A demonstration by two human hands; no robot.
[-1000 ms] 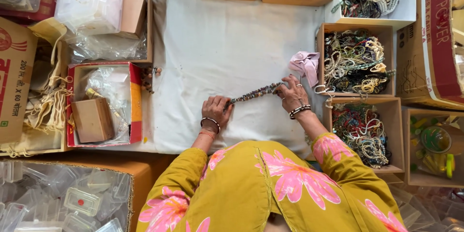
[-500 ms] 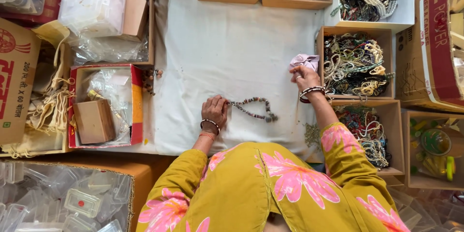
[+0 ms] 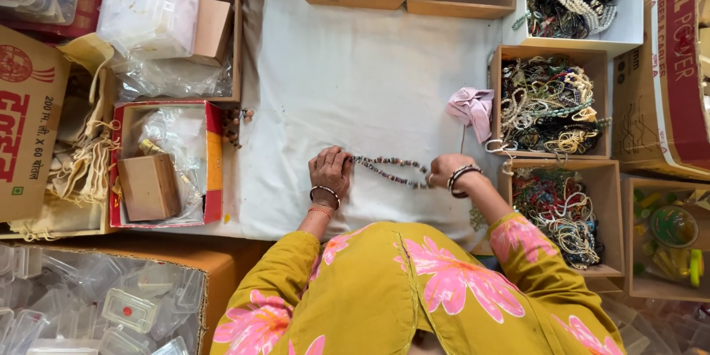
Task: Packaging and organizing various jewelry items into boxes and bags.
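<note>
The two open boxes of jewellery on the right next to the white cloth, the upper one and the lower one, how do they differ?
The upper box holds mostly pale, cream and dark strands; the lower box holds more red and coloured ones. A pink cloth lies at the upper box's left edge; the lower box has none. The right hand is nearer the lower box. Both are brown, open-topped and full of tangled beaded strands.

head cam | overhead, facing straight down | moderately near white cloth (image 3: 370, 66)
</note>
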